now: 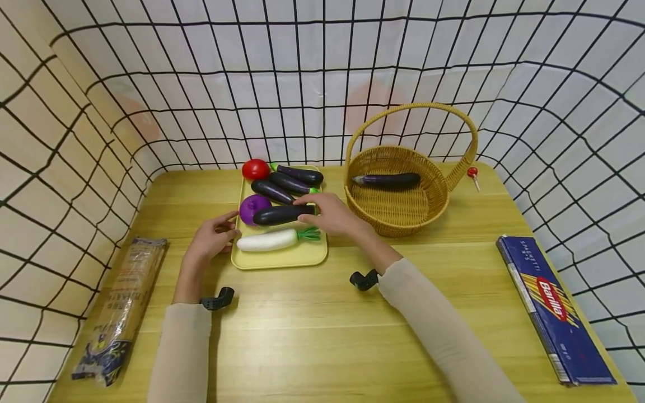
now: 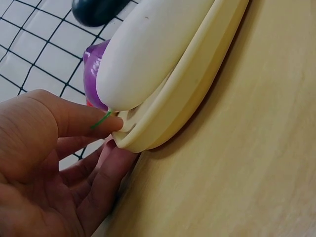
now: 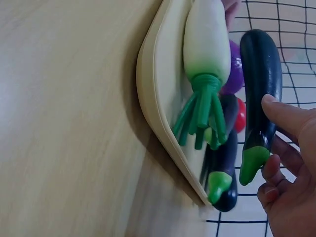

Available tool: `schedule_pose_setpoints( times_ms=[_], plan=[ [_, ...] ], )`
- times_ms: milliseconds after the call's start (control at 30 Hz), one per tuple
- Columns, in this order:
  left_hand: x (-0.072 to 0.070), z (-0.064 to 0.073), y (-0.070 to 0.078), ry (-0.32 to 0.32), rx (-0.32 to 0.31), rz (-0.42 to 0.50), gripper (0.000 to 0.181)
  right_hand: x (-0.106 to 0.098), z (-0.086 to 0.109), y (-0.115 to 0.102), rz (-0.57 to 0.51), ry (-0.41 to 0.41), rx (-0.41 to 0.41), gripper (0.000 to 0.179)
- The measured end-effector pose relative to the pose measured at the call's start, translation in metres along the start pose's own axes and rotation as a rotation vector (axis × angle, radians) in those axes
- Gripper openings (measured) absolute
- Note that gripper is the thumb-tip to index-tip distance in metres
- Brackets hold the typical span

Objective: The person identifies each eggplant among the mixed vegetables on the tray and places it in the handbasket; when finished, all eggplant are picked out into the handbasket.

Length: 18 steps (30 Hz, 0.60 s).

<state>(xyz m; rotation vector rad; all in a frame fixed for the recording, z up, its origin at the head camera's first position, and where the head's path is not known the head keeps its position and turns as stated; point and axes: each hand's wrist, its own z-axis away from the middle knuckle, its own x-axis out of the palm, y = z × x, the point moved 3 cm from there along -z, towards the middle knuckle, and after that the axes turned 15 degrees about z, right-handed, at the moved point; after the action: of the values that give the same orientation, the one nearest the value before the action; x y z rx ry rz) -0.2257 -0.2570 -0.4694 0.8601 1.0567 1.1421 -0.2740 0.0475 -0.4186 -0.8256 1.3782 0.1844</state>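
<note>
My right hand [image 1: 332, 215] grips a dark eggplant [image 1: 278, 216] near its green stem end; in the right wrist view this eggplant [image 3: 260, 69] is raised above the tray, thumb along its side. At the left edge of the yellow tray [image 1: 282, 260], my left hand [image 1: 209, 240] pinches the rim, thumb [image 2: 94, 116] on top and fingers underneath. A white radish [image 1: 267, 240] with green leaves lies along the tray's near side. Behind it sit a purple onion-like vegetable [image 1: 249, 209], a red tomato [image 1: 255, 169] and three more eggplants [image 1: 289, 183].
Right of the tray stands a wicker basket [image 1: 393, 226] with a tall handle and one eggplant [image 1: 388, 180] inside. A red lollipop [image 1: 472, 172] lies beyond it. Pasta packs flank the table: a clear bag [image 1: 126, 302] left, a blue box [image 1: 554, 308] right. Black wire mesh [image 1: 322, 106] encloses the back and sides.
</note>
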Motion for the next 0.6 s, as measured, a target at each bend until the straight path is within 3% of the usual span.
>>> schedule_pose_setpoints(
  times_ms=[167,600],
  plan=[
    [0.001,0.0,0.0,0.0,-0.003,-0.01,0.064,-0.015,0.015,0.003,-0.007,0.057,-0.027,0.041],
    [-0.001,0.0,-0.003,-0.008,0.002,0.0,0.064,-0.062,0.063,0.03,0.028,0.225,0.033,0.039]
  ],
)
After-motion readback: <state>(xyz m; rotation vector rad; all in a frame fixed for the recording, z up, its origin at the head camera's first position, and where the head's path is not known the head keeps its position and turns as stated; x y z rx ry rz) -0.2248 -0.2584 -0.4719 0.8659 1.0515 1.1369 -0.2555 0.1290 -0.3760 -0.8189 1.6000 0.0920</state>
